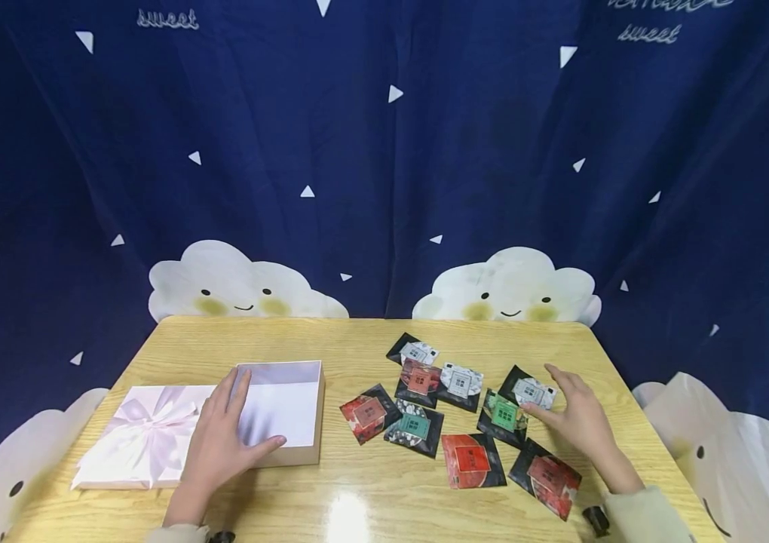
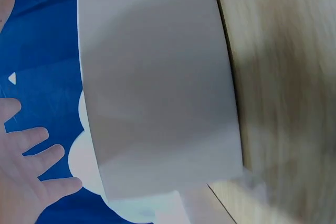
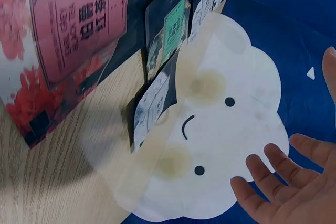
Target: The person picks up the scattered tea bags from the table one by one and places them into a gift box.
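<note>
My left hand [image 1: 218,437], fingers spread, hovers at the left side of an open white box [image 1: 299,455]; contact is unclear. That hand [image 2: 23,171] shows empty beside the box's pale wall [image 2: 163,93] in the left wrist view. At the table's right, my right hand [image 1: 577,418] is spread with nothing in it. Its thumb lies close to a black tea sachet with a white label [image 1: 530,392]. A green-labelled sachet [image 1: 503,417] is just left of that. Nearer the front lies a red-flowered sachet [image 1: 547,477], reading Earl Grey black tea [image 3: 79,30] in the right wrist view.
A white lid with a pale ribbon bow [image 1: 154,426] lies left of the box. Several more tea sachets are spread mid-table, including a bright red one [image 1: 473,460] and a teal-labelled one [image 1: 415,427]. A dark blue curtain [image 1: 384,151] hangs behind the wooden table [image 1: 384,501].
</note>
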{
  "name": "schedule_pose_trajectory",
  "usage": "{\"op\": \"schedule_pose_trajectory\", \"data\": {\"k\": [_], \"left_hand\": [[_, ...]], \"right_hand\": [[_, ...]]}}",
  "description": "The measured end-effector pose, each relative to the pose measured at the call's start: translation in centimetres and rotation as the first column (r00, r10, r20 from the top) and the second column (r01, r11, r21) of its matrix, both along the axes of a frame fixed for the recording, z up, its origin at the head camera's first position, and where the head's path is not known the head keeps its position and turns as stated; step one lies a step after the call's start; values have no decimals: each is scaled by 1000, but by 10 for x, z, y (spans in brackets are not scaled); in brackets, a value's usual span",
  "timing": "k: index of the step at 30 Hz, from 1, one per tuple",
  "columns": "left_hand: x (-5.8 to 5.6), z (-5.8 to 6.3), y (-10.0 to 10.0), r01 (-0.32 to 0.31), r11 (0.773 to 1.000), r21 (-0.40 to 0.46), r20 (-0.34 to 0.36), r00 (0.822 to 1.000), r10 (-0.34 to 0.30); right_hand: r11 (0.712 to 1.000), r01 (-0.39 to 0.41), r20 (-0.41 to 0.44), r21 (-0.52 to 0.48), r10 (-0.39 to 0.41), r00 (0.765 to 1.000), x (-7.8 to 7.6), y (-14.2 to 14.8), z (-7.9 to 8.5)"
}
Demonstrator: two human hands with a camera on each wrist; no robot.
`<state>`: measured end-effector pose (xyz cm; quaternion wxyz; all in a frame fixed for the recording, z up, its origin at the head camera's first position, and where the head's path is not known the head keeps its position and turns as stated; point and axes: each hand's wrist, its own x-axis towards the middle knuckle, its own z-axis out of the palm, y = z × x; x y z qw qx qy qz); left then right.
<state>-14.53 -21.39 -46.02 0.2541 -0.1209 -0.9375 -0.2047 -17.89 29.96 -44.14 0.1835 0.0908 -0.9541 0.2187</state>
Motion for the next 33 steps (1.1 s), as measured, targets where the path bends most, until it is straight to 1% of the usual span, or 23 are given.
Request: {"op": "schedule_pose_trajectory", "data": {"k": [3,6,11,15,17,18,20,21,24,25,29,33], "left_hand": [[2,-1,-6,-38,999,6,-16,999,38],[4,-2,-13,-69,998,15,-3,998,69],[6,-5,-21,-112,992,51,77,991,107],[7,-9,-25,-142,985,100,173,977,124],[6,-12,-27,-145,981,130,216,970,115],[6,-14,-28,-142,979,145,233,967,106],[6,-17,-30,-137,976,168,256,962,91],[5,-19,-31,-134,975,180,261,962,84],[4,-23,-33,-131,971,202,276,959,72],[3,-24,-33,-129,970,206,280,957,68],[3,-28,-34,-117,970,214,291,955,51],[2,-31,-33,-120,969,214,304,951,50]], "right_hand": [[1000,0,22,-22,0,1000,-6,5,2],[999,-1,62,-50,4,998,-13,9,2],[993,-24,175,-118,45,984,-26,20,0],[982,-64,238,-176,106,965,-38,31,-8],[975,-70,276,-212,129,952,-43,37,-14],[970,-78,305,-232,148,941,-46,41,-16],[958,-69,369,-279,173,913,-52,47,-20],[952,-53,401,-300,176,899,-54,50,-22],[939,-25,479,-342,198,855,-62,60,-25],[938,-13,495,-347,195,847,-64,62,-26],[936,7,530,-352,193,826,-70,68,-29],[940,15,551,-342,187,813,-75,72,-34]]}}
